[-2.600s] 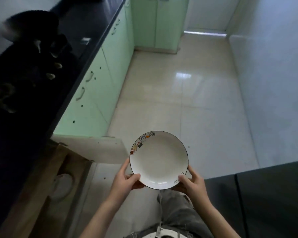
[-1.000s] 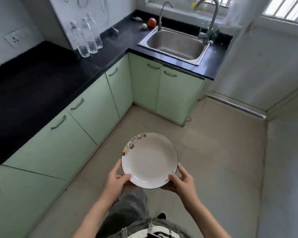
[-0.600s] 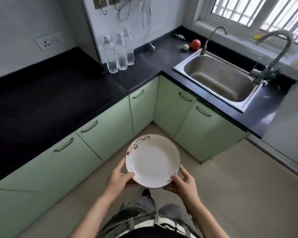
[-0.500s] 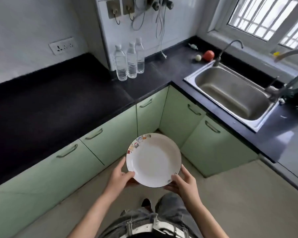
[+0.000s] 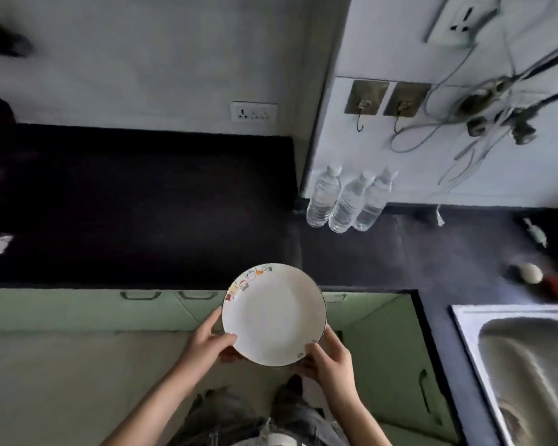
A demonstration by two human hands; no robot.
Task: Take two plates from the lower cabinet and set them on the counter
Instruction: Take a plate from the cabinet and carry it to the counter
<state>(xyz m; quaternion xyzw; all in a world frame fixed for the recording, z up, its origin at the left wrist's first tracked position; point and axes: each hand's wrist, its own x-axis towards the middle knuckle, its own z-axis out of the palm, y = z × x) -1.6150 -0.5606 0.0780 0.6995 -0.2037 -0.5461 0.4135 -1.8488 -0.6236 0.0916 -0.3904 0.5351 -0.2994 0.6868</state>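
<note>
A round white glazed plate [image 5: 273,317] with a thin dark rim line and small coloured square motifs along its upper-left edge is seen at lower centre of the frame. It is held level, face up, in the air; whether a second plate is stacked beneath cannot be told. The left hand [image 5: 207,344] is clamped on the plate's lower-left rim, thumb laid over the top and fingers tucked under. The right hand [image 5: 331,362] is clamped on the lower-right rim in the same way. In the picture the plate's far edge overlaps the front edge of the counter [image 5: 142,204], a matt black slab running across the middle of the frame. Pale green smooth cabinet doors [image 5: 78,310] with bar handles are seen below it. Three clear ribbed plastic bottles [image 5: 345,201] are set touching one another against the white wall, right of centre. A brushed steel sink [image 5: 529,365] is noted at lower right, with a pale round item [image 5: 531,272] just above it.
</note>
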